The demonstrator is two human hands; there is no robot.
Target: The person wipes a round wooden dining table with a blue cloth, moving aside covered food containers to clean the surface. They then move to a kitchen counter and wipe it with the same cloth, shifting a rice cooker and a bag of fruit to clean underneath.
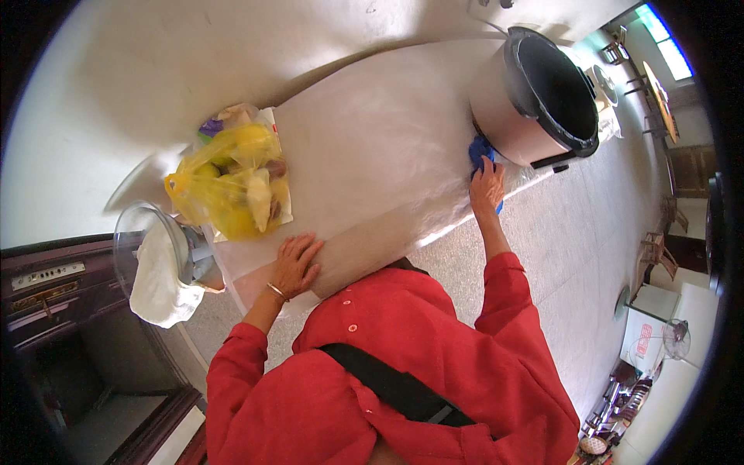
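Observation:
My right hand [487,187] grips a blue cloth [480,150] on the table, beside the base of an electric pressure cooker [504,110]. The cooker has no lid on, and its dark inside shows. My left hand [297,267] rests flat, fingers apart, on the plastic-covered table [372,133] near its front left edge; a bangle circles the wrist. Farther left on the table sits a yellow translucent plastic bag [232,186] with fruit inside. Part of the blue cloth is hidden under my right hand.
A clear domed cover [131,244] and a white cloth [160,279] are beside the table's left end. At lower left stands a dark wooden cabinet [49,314]. Chairs [657,256], a fan [677,337] and a white box [645,337] stand farther right along the tiled floor [587,232].

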